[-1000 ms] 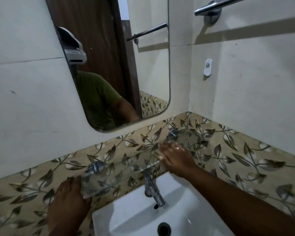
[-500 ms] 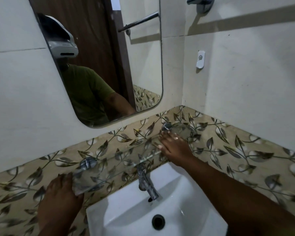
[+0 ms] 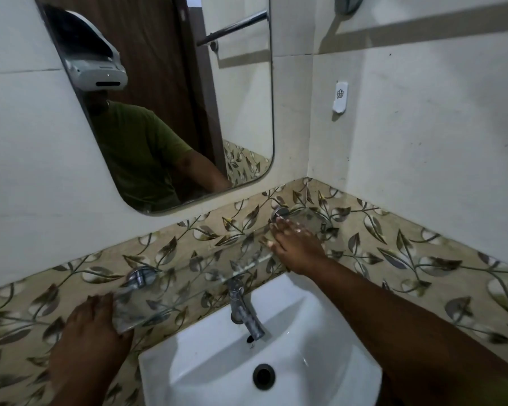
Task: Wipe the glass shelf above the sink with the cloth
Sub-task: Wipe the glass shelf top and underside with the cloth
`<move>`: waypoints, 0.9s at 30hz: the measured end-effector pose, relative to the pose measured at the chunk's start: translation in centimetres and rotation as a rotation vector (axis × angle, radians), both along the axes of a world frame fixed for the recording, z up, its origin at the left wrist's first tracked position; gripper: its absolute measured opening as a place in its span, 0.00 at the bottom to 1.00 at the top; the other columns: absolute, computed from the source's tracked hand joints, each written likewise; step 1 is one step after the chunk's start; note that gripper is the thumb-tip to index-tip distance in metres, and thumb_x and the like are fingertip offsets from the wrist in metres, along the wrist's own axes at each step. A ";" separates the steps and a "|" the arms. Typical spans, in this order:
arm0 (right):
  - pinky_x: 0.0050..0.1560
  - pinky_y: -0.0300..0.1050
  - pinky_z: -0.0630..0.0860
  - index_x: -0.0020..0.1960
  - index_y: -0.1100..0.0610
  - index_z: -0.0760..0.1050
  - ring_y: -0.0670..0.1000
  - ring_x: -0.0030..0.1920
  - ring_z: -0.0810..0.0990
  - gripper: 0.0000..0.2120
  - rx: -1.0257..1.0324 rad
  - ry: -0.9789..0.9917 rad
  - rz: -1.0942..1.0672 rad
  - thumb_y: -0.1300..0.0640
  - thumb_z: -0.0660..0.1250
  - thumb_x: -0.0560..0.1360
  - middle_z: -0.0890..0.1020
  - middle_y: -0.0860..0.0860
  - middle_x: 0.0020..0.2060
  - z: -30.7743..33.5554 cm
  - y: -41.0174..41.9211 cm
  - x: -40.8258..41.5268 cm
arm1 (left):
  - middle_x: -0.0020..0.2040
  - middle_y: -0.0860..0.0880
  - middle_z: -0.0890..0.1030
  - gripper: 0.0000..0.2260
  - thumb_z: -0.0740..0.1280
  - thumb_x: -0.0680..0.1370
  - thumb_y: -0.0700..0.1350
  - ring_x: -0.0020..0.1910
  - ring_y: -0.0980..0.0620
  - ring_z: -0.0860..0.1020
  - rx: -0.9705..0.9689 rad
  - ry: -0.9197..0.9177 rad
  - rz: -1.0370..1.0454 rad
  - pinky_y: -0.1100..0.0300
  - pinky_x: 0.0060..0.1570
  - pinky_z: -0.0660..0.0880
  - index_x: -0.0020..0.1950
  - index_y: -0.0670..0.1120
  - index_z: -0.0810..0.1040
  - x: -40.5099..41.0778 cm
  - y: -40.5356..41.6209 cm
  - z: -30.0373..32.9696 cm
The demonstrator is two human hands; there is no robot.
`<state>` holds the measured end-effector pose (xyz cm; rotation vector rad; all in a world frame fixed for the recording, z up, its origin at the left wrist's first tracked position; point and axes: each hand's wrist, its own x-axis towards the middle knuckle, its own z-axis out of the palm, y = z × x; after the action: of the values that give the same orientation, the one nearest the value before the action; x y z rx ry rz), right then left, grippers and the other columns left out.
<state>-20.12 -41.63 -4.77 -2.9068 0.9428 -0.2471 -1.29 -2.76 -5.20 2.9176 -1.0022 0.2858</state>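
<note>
Glass shelf point(image 3: 188, 291) is fixed to the leaf-patterned wall at 12 o'clock of the white sink point(image 3: 206, 373), above the tap point(image 3: 244, 309). Its 9 o'clock end is steadied by the left hand point(image 3: 91, 326), fingers spread flat against the edge, nothing gripped. The right hand point(image 3: 296, 244) is laid palm-down near the 3 o'clock bracket point(image 3: 279, 213), fingers extended; no cloth can be made out, though one may be hidden beneath the palm. Even, light pressure should be kept, strokes run along the pane's length, and the far corner by the bracket not skipped.
</note>
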 end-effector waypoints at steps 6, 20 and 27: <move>0.82 0.55 0.46 0.84 0.56 0.52 0.58 0.83 0.50 0.36 0.035 0.003 -0.216 0.36 0.45 0.83 0.53 0.55 0.83 0.5 -2.8 1.3 | 0.58 0.28 0.78 0.30 0.57 0.71 0.51 0.56 0.27 0.77 0.047 0.017 0.027 0.33 0.55 0.74 0.65 0.33 0.75 0.6 0.0 -0.6; 0.81 0.57 0.43 0.84 0.61 0.46 0.59 0.83 0.48 0.44 -0.033 0.226 -0.223 0.30 0.38 0.80 0.50 0.58 0.83 2.4 -3.8 0.7 | 0.62 0.34 0.78 0.35 0.62 0.65 0.57 0.60 0.31 0.77 -0.095 0.034 0.056 0.37 0.53 0.77 0.68 0.40 0.74 -0.1 -0.5 0.0; 0.81 0.57 0.46 0.84 0.56 0.48 0.57 0.83 0.48 0.50 0.067 0.300 -0.320 0.23 0.37 0.74 0.50 0.56 0.84 4.5 -5.2 3.8 | 0.65 0.34 0.77 0.36 0.63 0.66 0.58 0.63 0.32 0.76 -0.114 0.007 0.068 0.37 0.56 0.76 0.70 0.42 0.72 0.9 -0.3 -0.4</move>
<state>-16.30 -46.86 -0.28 -2.7669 1.4311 0.2072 -0.41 -3.06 -5.57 2.8514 -0.8575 0.3234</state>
